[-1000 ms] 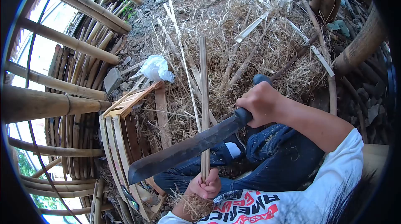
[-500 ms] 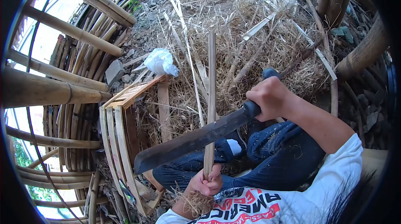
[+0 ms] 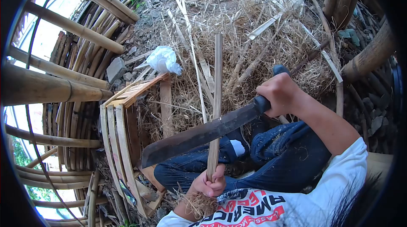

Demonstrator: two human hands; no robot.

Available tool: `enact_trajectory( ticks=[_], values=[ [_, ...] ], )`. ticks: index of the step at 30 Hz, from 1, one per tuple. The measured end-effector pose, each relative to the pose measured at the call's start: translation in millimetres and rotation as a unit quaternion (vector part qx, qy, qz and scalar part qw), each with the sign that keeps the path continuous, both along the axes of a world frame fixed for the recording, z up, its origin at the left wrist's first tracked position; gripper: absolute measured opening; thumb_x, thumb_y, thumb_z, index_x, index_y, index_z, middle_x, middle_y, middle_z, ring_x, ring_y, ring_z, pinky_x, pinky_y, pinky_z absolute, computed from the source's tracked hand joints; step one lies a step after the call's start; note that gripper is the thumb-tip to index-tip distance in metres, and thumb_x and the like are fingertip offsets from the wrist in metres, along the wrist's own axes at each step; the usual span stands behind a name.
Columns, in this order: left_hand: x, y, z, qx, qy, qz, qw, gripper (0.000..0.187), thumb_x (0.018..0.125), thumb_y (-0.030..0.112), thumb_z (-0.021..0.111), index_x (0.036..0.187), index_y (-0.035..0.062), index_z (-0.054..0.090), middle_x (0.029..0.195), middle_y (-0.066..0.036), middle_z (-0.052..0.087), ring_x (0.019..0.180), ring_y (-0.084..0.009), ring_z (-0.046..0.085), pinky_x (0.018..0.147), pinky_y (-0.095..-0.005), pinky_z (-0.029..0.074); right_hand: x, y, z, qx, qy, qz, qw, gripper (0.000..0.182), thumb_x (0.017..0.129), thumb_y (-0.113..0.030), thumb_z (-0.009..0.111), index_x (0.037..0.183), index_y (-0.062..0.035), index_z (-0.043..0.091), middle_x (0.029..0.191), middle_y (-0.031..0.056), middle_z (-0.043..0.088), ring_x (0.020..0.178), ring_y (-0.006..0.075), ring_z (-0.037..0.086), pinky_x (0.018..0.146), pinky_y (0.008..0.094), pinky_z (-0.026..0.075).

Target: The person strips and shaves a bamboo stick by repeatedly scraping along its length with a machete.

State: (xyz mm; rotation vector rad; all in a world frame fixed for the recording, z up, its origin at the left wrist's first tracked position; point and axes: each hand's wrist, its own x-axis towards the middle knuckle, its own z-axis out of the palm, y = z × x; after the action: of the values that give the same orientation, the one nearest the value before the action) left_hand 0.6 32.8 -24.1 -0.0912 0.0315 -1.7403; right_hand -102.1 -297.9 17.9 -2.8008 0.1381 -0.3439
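The left hand (image 3: 207, 184) clenches the bamboo strip's (image 3: 217, 91) lower end, keeping it upright over the lap; the right hand (image 3: 277, 93) grips the machete (image 3: 199, 136), its blade laid across the strip (edge against it, mid-length).

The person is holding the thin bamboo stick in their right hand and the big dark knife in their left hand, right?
Not quite: the hands are swapped. In the head view, the left hand grips the bottom of the thin upright bamboo strip, and the right hand holds the handle of the long dark machete blade, which lies across the strip.
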Motion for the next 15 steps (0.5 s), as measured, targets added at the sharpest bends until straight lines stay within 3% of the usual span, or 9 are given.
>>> enact_trajectory(
  ticks=[15],
  values=[
    [0,7,-2,0.007,0.016,0.007,1.000,0.043,0.071,-0.014,0.067,0.089,0.0090,0.036,0.053,0.007,0.032,0.036,-0.0013,0.031,0.031,-0.0196,0.023,-5,-13,-4,-0.006,0.004,-0.020,1.000,0.024,0.052,-0.020,0.074,0.066,-0.0096,0.057,0.065,0.0074,0.063,0.064,0.0283,0.065,0.059,0.0392,0.050]
  ],
)
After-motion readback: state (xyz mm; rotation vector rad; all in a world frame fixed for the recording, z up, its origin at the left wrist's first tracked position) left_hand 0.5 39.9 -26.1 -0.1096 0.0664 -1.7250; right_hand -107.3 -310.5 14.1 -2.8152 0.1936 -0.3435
